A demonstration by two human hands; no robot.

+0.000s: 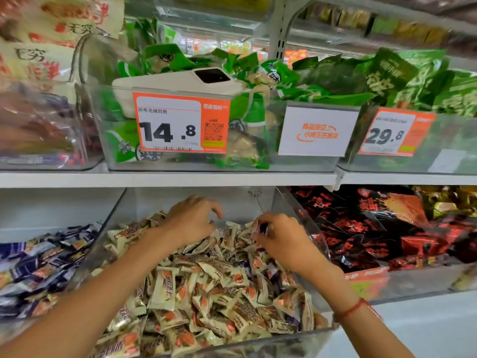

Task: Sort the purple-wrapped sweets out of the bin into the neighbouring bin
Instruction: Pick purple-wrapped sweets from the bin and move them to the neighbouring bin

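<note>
A clear plastic bin (291,202) on the lower shelf holds a heap of cream-wrapped sweets (206,288), with a few purple-wrapped sweets (293,320) showing among them. The neighbouring bin to the left holds purple-wrapped sweets (38,264). My left hand (191,223) rests on the heap at the back of the bin, fingers curled over the sweets; what it holds is hidden. My right hand (281,236) is at the back right of the heap and pinches sweets (259,227) between thumb and fingers, one with a dark wrapper.
Red and black snack packs (374,228) fill the bin to the right. The upper shelf (167,179) carries bins of green packs (387,81) with price tags (180,122), and a white phone (180,81) lies on one bin.
</note>
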